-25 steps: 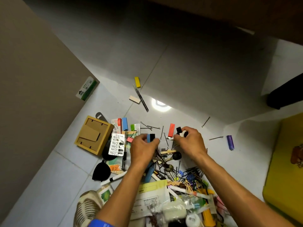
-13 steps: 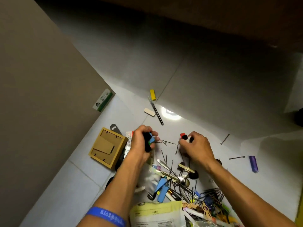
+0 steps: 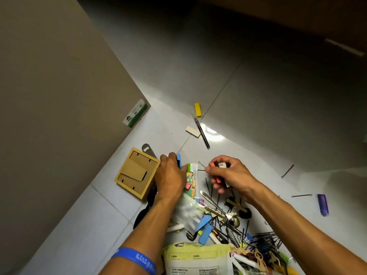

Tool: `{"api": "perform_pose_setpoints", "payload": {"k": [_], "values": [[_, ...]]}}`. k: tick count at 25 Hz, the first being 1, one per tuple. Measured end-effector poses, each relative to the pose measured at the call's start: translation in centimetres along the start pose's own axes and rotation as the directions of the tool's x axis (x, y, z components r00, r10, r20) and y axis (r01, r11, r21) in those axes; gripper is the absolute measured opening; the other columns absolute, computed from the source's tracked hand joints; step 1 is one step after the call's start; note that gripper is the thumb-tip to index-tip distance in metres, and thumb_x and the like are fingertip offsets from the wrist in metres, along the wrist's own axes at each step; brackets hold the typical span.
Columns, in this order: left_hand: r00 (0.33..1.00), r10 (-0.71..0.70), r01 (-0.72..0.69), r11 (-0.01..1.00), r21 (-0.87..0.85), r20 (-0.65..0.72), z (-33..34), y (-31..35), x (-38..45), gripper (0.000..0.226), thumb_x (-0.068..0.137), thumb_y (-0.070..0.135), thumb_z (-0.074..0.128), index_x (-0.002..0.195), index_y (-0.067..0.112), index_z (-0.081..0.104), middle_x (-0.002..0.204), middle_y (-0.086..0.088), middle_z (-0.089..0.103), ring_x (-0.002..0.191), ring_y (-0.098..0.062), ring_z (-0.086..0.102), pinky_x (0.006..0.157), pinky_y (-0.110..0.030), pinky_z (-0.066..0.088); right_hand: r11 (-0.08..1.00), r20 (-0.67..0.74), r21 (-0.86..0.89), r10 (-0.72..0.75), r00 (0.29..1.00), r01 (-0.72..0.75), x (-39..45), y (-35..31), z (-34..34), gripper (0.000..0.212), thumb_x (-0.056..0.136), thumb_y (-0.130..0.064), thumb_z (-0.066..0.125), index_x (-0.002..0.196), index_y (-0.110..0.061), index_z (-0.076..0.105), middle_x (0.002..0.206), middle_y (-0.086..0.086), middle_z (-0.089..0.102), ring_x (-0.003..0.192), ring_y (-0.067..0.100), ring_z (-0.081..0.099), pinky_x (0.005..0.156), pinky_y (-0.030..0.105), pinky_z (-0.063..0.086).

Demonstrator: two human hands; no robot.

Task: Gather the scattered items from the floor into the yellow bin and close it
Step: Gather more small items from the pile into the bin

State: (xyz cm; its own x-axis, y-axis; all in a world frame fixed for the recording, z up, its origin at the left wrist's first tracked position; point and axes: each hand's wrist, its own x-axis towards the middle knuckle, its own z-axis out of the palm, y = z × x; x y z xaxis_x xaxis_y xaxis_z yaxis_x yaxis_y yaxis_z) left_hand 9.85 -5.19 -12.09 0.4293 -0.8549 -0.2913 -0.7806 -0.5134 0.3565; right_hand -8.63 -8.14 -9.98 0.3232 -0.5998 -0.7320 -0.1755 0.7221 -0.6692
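My left hand (image 3: pixel 170 176) grips small blue and black blocks (image 3: pixel 179 160) beside a wooden frame (image 3: pixel 137 174) lying on the floor. My right hand (image 3: pixel 230 175) holds red, black and white blocks (image 3: pixel 217 165) in its curled fingers, and its thumb and forefinger pinch a thin hairpin (image 3: pixel 202 166). Below both hands spreads a pile of scattered items (image 3: pixel 224 225): hairpins, blue tags, clips, a spoon and a bag of coloured clips (image 3: pixel 192 179). The yellow bin is out of view.
Farther off on the tiles lie a yellow block (image 3: pixel 198 109), a cream block (image 3: pixel 193 132), metal tweezers (image 3: pixel 201 132), a purple block (image 3: pixel 322 204) and loose hairpins (image 3: pixel 287 171). A green-white box (image 3: pixel 135 113) leans against the brown wall at left. A pale paper pouch (image 3: pixel 198 259) lies near me.
The view tilted away from the bin. My left hand moved left toward the wooden frame with its blocks. My right hand gathered the red block and now pinches a hairpin.
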Motion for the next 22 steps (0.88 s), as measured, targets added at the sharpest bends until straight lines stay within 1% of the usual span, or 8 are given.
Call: {"api": "perform_pose_setpoints", "payload": {"k": [6,10,13,14,16,18,20,22], "values": [[0.995,0.067,-0.075,0.991,0.109,0.073,-1.1,0.8,3.1,0.030,0.091,0.027,0.067,0.114,0.012,0.056,0.118,-0.007,0.051,0.098,-0.027,0.060,0.075,-0.033,0.049,0.927,-0.215,-0.349,-0.225,0.951,0.140,4.7,-6.0,0.7,0.018,0.076,-0.010,0.074,0.082,-0.025,0.065,0.081,0.007,0.063,0.059,0.023,0.070,0.048,0.029,0.053],[0.984,0.097,-0.118,0.983,0.139,0.148,-1.2,0.7,4.1,0.015,0.090,0.018,0.064,0.103,0.012,0.059,0.107,-0.007,0.063,0.093,-0.025,0.061,0.070,-0.031,0.046,0.566,-0.192,-0.807,-0.518,0.833,0.166,11.1,-11.9,0.7,0.010,0.081,-0.021,0.062,0.090,-0.023,0.064,0.082,0.001,0.066,0.078,0.029,0.063,0.061,0.028,0.048],[0.982,0.020,0.008,0.989,-0.147,0.188,-1.5,0.3,4.0,0.013,0.084,0.015,0.069,0.096,0.015,0.063,0.098,-0.002,0.068,0.082,-0.019,0.064,0.070,-0.031,0.055,0.357,-0.090,-0.923,-0.558,0.825,0.141,14.3,-12.2,1.0,0.014,0.089,-0.023,0.054,0.101,-0.020,0.062,0.100,0.009,0.065,0.088,0.034,0.061,0.068,0.032,0.046],[0.972,-0.067,0.142,0.932,-0.334,0.226,-1.8,0.3,4.5,0.019,0.081,0.014,0.072,0.098,0.016,0.065,0.097,0.000,0.069,0.077,-0.015,0.064,0.068,-0.028,0.055,0.300,-0.061,-0.945,-0.557,0.828,0.132,14.9,-11.8,1.2,0.014,0.092,-0.025,0.052,0.101,-0.018,0.061,0.100,0.011,0.062,0.087,0.035,0.060,0.066,0.032,0.044],[0.905,-0.232,0.418,0.632,-0.652,0.355,-2.9,0.4,5.9,0.020,0.079,0.008,0.073,0.098,0.013,0.069,0.087,-0.003,0.071,0.055,-0.010,0.060,0.052,-0.023,0.050,0.304,-0.084,-0.945,-0.581,0.809,0.120,15.7,-11.0,1.5,0.016,0.094,-0.028,0.051,0.100,-0.017,0.061,0.100,0.012,0.059,0.082,0.034,0.059,0.065,0.033,0.043],[0.840,-0.313,0.540,0.396,-0.743,0.444,-3.7,-0.3,6.3,0.009,0.081,0.004,0.068,0.090,0.007,0.070,0.072,-0.010,0.068,0.037,-0.009,0.048,0.038,-0.018,0.040,0.437,-0.155,-0.889,-0.574,0.804,0.140,15.8,-10.4,1.6,0.014,0.092,-0.029,0.054,0.097,-0.019,0.063,0.096,0.010,0.064,0.076,0.029,0.057,0.063,0.030,0.042],[0.794,-0.304,0.599,0.235,-0.766,0.527,-3.9,-0.5,6.3,0.009,0.083,0.007,0.067,0.091,0.004,0.067,0.069,-0.011,0.062,0.036,-0.009,0.042,0.033,-0.015,0.031,0.528,-0.252,-0.843,-0.560,0.789,0.106,15.0,-9.3,1.1,0.012,0.090,-0.029,0.056,0.095,-0.021,0.063,0.092,0.008,0.067,0.074,0.027,0.056,0.063,0.029,0.040],[0.749,-0.257,0.654,0.132,-0.745,0.611,-4.0,-0.5,5.9,0.018,0.081,0.010,0.070,0.097,0.003,0.066,0.067,-0.009,0.060,0.040,-0.011,0.043,0.033,-0.016,0.031,0.510,-0.292,-0.860,-0.535,0.793,0.028,13.7,-8.0,0.7,0.011,0.086,-0.026,0.057,0.093,-0.020,0.062,0.092,0.009,0.068,0.076,0.030,0.057,0.063,0.029,0.039]]}}
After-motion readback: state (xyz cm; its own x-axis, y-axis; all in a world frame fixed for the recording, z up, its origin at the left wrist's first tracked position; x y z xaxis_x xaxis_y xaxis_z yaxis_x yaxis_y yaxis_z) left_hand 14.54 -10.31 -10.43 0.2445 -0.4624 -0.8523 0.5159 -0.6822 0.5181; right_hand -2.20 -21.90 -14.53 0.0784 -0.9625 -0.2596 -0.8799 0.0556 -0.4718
